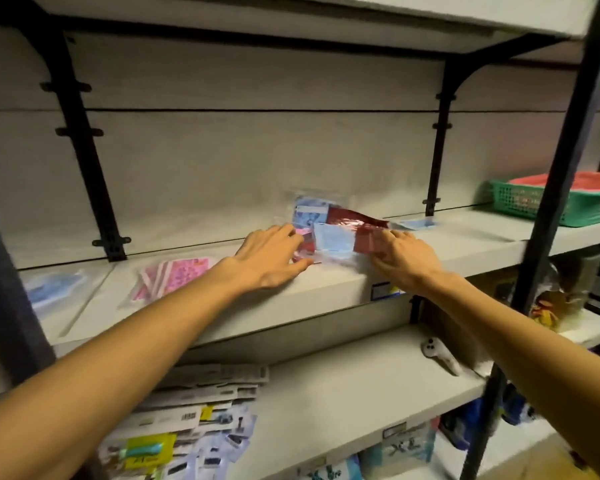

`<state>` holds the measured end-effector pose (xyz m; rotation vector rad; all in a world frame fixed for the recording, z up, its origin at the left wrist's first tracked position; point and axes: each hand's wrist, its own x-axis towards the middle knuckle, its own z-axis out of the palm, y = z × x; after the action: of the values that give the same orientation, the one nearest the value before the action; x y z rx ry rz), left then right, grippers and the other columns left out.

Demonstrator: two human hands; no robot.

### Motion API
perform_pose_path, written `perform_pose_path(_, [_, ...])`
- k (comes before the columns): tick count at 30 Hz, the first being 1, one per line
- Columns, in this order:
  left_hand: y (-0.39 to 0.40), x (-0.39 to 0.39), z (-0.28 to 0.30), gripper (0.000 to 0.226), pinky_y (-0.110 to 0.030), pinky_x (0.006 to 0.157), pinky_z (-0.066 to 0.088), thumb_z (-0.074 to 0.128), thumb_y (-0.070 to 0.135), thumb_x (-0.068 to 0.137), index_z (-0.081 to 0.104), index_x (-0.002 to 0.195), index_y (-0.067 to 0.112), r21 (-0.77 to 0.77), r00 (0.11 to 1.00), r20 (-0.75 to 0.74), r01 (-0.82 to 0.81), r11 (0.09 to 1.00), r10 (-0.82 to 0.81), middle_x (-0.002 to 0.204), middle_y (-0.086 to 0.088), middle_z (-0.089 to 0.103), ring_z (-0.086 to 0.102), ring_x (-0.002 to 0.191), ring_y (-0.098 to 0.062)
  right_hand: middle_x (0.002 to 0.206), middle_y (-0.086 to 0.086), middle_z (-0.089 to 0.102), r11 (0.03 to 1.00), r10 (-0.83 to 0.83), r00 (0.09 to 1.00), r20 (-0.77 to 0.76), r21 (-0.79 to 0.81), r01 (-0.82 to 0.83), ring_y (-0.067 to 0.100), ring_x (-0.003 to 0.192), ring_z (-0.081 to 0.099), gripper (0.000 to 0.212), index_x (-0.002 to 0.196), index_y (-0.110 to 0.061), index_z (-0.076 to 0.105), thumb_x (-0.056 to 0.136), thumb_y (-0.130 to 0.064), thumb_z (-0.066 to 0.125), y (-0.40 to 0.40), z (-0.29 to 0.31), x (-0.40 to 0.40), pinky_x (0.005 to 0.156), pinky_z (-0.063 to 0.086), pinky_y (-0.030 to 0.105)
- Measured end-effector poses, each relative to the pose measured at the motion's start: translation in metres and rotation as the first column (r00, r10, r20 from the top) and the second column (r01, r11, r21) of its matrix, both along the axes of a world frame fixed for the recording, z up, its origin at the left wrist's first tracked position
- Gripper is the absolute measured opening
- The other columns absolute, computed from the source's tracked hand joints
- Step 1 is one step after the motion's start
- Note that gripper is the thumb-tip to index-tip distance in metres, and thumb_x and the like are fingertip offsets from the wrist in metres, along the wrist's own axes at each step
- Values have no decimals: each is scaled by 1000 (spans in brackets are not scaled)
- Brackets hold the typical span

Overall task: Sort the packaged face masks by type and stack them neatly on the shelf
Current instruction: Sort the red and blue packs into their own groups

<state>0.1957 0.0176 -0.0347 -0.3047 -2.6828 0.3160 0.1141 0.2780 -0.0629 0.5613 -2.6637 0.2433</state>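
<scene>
Sorting partly done: pink packs stacked left on the shelf; blue pack further left; mixed pile centre, unsorted; left hand and right hand flank it, fingers extended touching packets.

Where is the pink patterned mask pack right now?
In the head view, the pink patterned mask pack lies flat on the middle shelf, left of the left hand and right of a blue pack.
</scene>
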Motion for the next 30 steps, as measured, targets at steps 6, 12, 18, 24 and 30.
perform_pose_path(6, [22, -68, 1, 48, -41, 84, 48, 39, 59, 99, 58, 117, 19, 53, 992, 54, -115, 992, 112, 126, -5, 60, 60, 110, -29, 137, 16, 57, 992, -111, 988, 105, -54, 117, 34, 119, 56, 64, 141, -12, 45, 94, -56, 51, 32, 3, -75, 95, 48, 43])
perform_pose_path(12, [47, -115, -1, 40, -37, 68, 41, 39, 59, 98, 46, 89, 21, 82, 974, 25, -225, 971, 224, 105, -8, 68, 54, 79, -29, 109, 12, 68, 991, -89, 945, 315, -67, 116, 25, 87, 62, 78, 106, -12, 59, 81, -84, 43, 55, 5, -139, 73, 50, 35])
perform_pose_path(18, [72, -160, -7, 65, -39, 83, 46, 33, 69, 96, 57, 128, 18, 128, 928, 117, -366, 922, 353, 128, -9, 65, 62, 114, -31, 111, 4, 69, 993, 104, 883, 458, -105, -62, 22, 95, 65, 77, 122, -25, 54, 76, -86, 50, 57, 2, -183, 90, 56, 40])
perform_pose_path(24, [104, -182, -13, 67, -43, 95, 48, 38, 74, 93, 65, 126, 23, 166, 927, 211, -346, 923, 310, 135, -5, 61, 55, 121, -27, 113, -2, 68, 952, 238, 899, 367, -274, -140, 20, 96, 65, 83, 125, -27, 53, 64, -81, 69, 54, -7, -210, 83, 55, 35])
perform_pose_path(30, [117, -187, -16, 55, -37, 97, 50, 64, 65, 86, 69, 124, 26, 368, 924, 269, -361, 857, 273, 133, 4, 64, 60, 119, -19, 122, 3, 66, 905, 222, 930, 294, -416, -85, 26, 110, 63, 86, 129, -20, 51, 65, -72, 77, 63, -19, -221, 91, 53, 39])
